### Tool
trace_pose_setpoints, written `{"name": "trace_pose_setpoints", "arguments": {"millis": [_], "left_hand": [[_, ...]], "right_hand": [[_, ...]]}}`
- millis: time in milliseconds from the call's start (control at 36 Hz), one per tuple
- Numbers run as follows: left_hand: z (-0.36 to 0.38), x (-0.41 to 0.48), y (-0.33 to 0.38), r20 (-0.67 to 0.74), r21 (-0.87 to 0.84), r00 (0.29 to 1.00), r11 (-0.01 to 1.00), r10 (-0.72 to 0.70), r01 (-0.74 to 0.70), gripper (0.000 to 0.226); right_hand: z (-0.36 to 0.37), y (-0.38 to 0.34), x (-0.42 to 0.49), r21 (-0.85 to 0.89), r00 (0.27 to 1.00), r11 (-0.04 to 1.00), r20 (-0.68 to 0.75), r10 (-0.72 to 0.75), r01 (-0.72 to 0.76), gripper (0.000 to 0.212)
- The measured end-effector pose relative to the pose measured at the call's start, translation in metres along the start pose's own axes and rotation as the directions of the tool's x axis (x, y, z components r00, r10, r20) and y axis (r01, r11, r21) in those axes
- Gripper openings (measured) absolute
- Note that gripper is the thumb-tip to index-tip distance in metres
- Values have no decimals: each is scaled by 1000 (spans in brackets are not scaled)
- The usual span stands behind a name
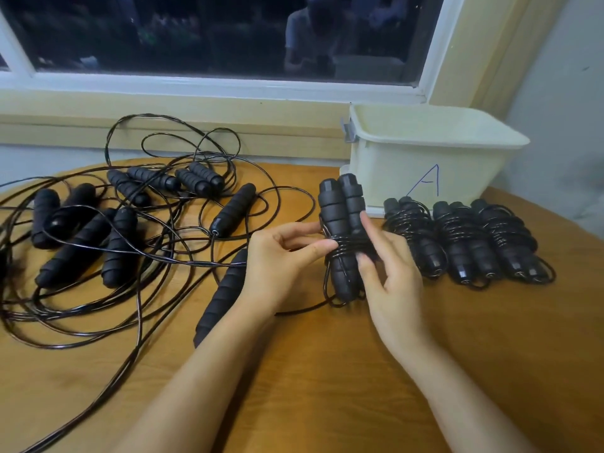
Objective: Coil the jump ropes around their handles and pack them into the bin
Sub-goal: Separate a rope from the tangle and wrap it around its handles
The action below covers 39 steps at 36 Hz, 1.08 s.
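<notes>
Two bare arms reach up from the bottom edge over the brown wooden counter [327,380]. They come closer together as they go up.

The left hand [281,256] is turned on its side. Its thumb and first finger pinch the left side of a pair of handles [341,220], and the thumb tip presses on the rope [343,248] wound round their middle. Its other fingers are curled in.

The right hand [389,276] holds the same pair from the right side. Its first finger lies flat along one handle and its thumb presses on the wound rope. Its other fingers are bent and a little apart.

The two black handles are held side by side, tips pointing away. The rope goes round them only a few times. A loose end runs off under the left wrist.

One handle [222,295] lies on the counter, touching the left arm.

To the right, three wrapped bundles [464,246] lie in a row on the counter, close together.

To the left, many loose jump ropes [114,223] lie in a big tangle.

Farther back on the right stands the cream bin [425,148], on the counter just behind the bundles. It has a blue letter A [426,184] on its front.

Behind it all is a dark window [212,34].
</notes>
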State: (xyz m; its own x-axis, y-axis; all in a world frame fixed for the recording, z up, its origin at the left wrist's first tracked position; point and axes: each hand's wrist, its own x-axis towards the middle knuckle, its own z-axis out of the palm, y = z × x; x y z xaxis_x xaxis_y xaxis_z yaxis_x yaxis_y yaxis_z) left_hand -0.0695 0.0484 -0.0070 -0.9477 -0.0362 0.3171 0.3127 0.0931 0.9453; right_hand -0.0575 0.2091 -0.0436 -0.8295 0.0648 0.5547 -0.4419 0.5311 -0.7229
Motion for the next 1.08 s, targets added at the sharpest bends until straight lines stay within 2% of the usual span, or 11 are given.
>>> {"name": "trace_pose_setpoints", "arguments": {"millis": [139, 222, 361, 472, 528, 694, 806, 889, 972, 1083], "left_hand": [[0, -2, -1, -82, 56, 992, 994, 97, -93, 29], [-3, -1, -2, -84, 78, 988, 990, 126, -120, 29], [-7, 2, -2, 35, 82, 987, 984, 157, -160, 26], [-8, 4, -7, 109, 99, 972, 970, 209, -220, 27], [-7, 4, -9, 144, 117, 962, 961, 234, -251, 30], [-4, 3, -13, 198, 157, 945, 943, 261, -294, 34], [-2, 3, -15, 148, 188, 965, 952, 216, -242, 29], [-2, 4, -16, 61, 162, 981, 968, 184, -192, 22], [-4, 5, -18, 4, 104, 990, 985, 139, -139, 39], [-2, 4, -18, -12, 78, 995, 992, 101, -100, 59]], "right_hand": [[-4, -10, -2, 76, 984, 994, 168, 60, -73, 56], [-5, -14, -3, 114, 961, 985, 259, 95, -128, 68], [-6, -15, -4, 86, 945, 978, 286, 159, -191, 97], [-5, -15, -4, 120, 946, 962, 247, 211, -246, 108], [-5, -15, -3, 138, 950, 956, 217, 224, -258, 106], [-8, -17, -1, 232, 937, 918, 221, 272, -321, 79], [-11, -16, 2, 271, 929, 899, 233, 286, -345, 57], [-9, -14, 3, 244, 935, 911, 208, 286, -333, 63], [-8, -15, 2, 308, 934, 887, 217, 285, -342, 71], [-5, -15, -1, 411, 942, 849, 195, 274, -333, 66]]}}
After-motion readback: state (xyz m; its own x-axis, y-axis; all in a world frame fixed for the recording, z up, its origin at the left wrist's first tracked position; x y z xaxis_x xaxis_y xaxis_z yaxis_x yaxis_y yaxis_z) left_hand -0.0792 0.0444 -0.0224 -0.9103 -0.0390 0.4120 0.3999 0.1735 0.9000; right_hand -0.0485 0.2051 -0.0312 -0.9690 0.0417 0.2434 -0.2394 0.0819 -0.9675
